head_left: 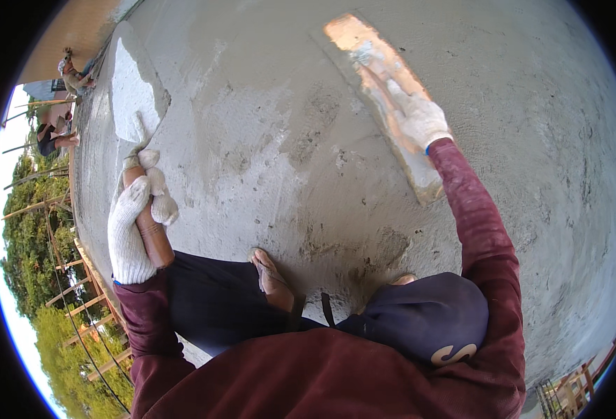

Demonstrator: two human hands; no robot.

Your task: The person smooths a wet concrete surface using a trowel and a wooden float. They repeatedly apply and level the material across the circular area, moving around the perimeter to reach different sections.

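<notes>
My left hand (130, 230), in a white glove, grips the brown handle of a trowel (133, 91), whose pointed metal blade carries a light grey sheen. My right hand (416, 115), also gloved, holds a long, worn wooden float (350, 35) against the wet grey cement surface (266, 126) at the upper right. The cement shows rough patches and dark specks between the two tools and around my sandalled foot (273, 283).
Two co-workers crouch at the far left, one upper (76, 77) and one lower (49, 136), beside a tan wall (70, 28). Wooden scaffold poles (77, 300) and green trees (25, 244) line the left edge beyond the cement. More timber (576, 387) shows at the lower right.
</notes>
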